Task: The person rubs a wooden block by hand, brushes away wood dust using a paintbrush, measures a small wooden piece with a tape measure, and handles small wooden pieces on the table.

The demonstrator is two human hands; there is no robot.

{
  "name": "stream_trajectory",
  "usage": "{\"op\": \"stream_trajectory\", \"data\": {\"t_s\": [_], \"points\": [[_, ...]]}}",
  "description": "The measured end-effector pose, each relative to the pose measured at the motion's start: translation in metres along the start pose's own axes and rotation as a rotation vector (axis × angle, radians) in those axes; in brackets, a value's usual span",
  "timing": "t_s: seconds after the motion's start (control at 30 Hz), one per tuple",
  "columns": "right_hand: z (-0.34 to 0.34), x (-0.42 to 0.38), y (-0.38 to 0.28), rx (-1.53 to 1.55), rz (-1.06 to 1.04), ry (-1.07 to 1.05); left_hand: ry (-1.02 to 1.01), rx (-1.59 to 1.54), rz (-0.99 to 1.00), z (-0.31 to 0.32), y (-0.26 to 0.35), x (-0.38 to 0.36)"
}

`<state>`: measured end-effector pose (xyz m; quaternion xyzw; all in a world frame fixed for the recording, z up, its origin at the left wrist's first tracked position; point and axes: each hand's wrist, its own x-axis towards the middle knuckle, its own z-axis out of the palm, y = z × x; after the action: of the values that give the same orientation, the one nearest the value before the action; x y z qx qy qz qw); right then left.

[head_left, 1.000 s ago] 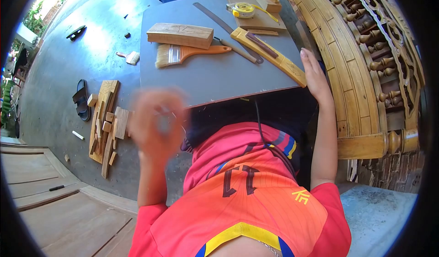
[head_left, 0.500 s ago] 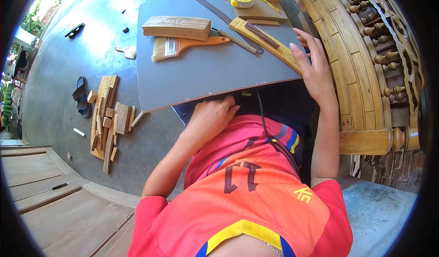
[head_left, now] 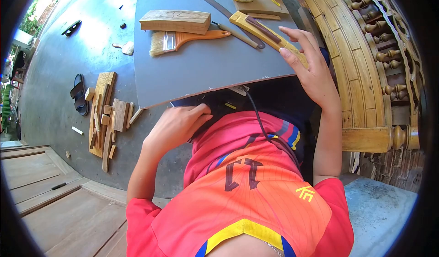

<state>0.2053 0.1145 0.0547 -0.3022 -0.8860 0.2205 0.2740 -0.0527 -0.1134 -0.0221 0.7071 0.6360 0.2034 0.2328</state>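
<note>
Yellow wood makes up the bar (head_left: 252, 29) slanting across the grey board (head_left: 196, 74), its near end by the loosely open right hand (head_left: 314, 69), perhaps for steadying. The left hand (head_left: 176, 123) curls near the lap, its grip impossible to tell.

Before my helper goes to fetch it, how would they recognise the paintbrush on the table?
On the grey tabletop, find the thick wooden block. The paintbrush lies right along its side nearer the wearer. Unlike that block and the slim tool by its handle end, it has pale bristles and an orange handle.
</note>
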Motion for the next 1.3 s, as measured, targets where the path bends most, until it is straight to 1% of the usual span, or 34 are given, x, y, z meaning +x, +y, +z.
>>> {"op": "stream_trajectory", "data": {"t_s": [0.2,0.3,0.37,0.47,0.57,0.63,0.67,0.7,0.77,0.87,0.9,1.0,1.07,1.13,1.3], "points": [[0.004,-0.001,0.002,0.054,0.024,-0.025,-0.02,-0.024,0.019,0.006,0.015,0.005],[0.008,-0.002,0.004,0.107,0.014,-0.038,-0.055,0.021,-0.029,0.008,0.014,0.004],[0.01,-0.002,0.004,0.143,0.01,-0.008,-0.007,0.017,-0.015,0.011,0.013,0.0],[-0.02,-0.01,0.003,0.136,0.302,-0.374,0.006,0.012,-0.017,0.008,0.015,0.001],[-0.035,-0.034,0.005,0.397,0.447,-0.865,-0.011,0.009,-0.016,0.008,0.016,0.005],[-0.018,-0.054,0.027,0.248,0.301,-0.832,-0.012,0.009,-0.007,0.01,0.015,0.008],[-0.004,-0.066,0.044,-0.005,0.21,-0.714,-0.008,0.007,-0.004,0.011,0.015,0.009],[0.013,-0.074,0.049,-0.252,0.22,-0.594,-0.005,0.008,-0.001,0.012,0.016,0.01],[0.054,-0.081,0.079,-0.511,0.075,-0.259,-0.02,0.012,-0.033,0.012,0.019,0.012],[0.107,-0.07,0.163,-0.538,-0.087,-0.248,-0.03,0.039,-0.06,0.013,0.023,0.019],[0.118,-0.057,0.177,-0.482,-0.068,-0.294,-0.031,0.052,-0.062,0.013,0.023,0.022],[0.133,-0.017,0.2,-0.335,-0.012,-0.411,0.021,0.044,-0.006,0.021,0.023,0.028],[0.138,0.002,0.208,-0.308,0.01,-0.43,0.054,0.04,0.018,0.027,0.023,0.03],[0.146,0.014,0.213,-0.347,0.0,-0.391,0.073,0.047,0.011,0.029,0.026,0.031],[0.17,0.008,0.222,-0.479,-0.084,-0.219,0.084,0.009,0.039,0.034,0.024,0.026]]}}
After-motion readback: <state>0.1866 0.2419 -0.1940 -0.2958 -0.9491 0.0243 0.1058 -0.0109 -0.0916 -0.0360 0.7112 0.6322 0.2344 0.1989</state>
